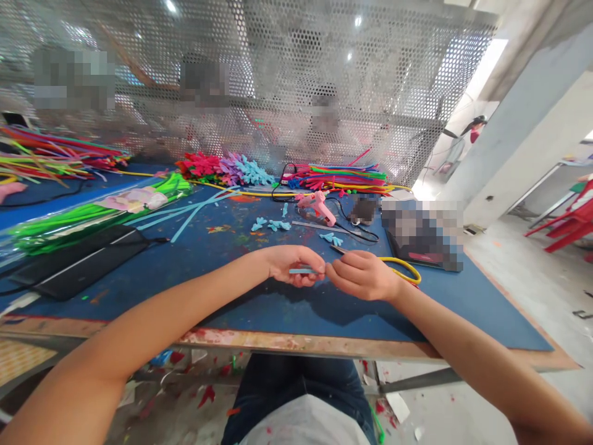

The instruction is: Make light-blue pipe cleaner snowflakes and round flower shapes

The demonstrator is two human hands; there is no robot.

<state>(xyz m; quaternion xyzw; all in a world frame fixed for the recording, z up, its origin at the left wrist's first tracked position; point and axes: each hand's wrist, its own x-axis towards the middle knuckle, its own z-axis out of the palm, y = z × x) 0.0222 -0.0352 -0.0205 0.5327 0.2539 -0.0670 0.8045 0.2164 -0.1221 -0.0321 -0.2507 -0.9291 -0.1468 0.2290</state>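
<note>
My left hand is closed on a short piece of light blue pipe cleaner, its fingers curled round it above the table. Fingertips of my right hand meet those of my left at the end of the piece. Scissors with a yellow handle are tucked in my right hand, the dark blades poking out past the fingers. Small light blue twisted pipe cleaner shapes lie beyond my hands, one of them close to the blade tip. A pink glue gun rests further back.
Light blue pipe cleaners and a bag of green ones lie left, near a black flat case. Bundled colourful pipe cleaners line the back before a perforated metal screen. A dark, partly blurred object sits right.
</note>
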